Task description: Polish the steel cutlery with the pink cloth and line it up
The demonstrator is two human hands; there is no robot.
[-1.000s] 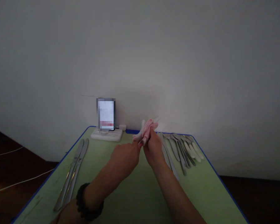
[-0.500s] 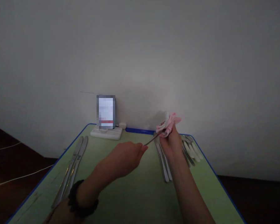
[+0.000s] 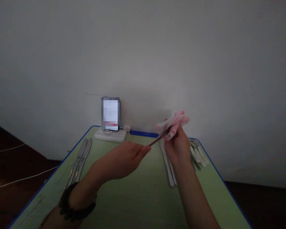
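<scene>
My left hand (image 3: 124, 159), with a black band on the wrist, is closed round one end of a slim metal piece of cutlery (image 3: 155, 141). Its other end goes into a crumpled pink and white cloth (image 3: 175, 125), so its kind does not show. My right hand (image 3: 178, 146) is wrapped round that cloth from the right and holds it about the metal. Both hands are raised above the green table (image 3: 138, 200). Below and beside my right wrist lie long metal pieces of cutlery (image 3: 168, 168), partly covered by it.
Two table knives (image 3: 82, 156) lie on the left, partly behind my left forearm. A phone (image 3: 111, 114) with a blurred screen stands on a white holder (image 3: 111, 135) at the back. Cutlery with white handles (image 3: 200, 156) lies at the right edge. A wall (image 3: 143, 63) rises behind.
My left hand has turned slightly, and more of the cutlery's flat side shows. The cloth has shifted and spread a little in my right hand. The view has moved slightly.
</scene>
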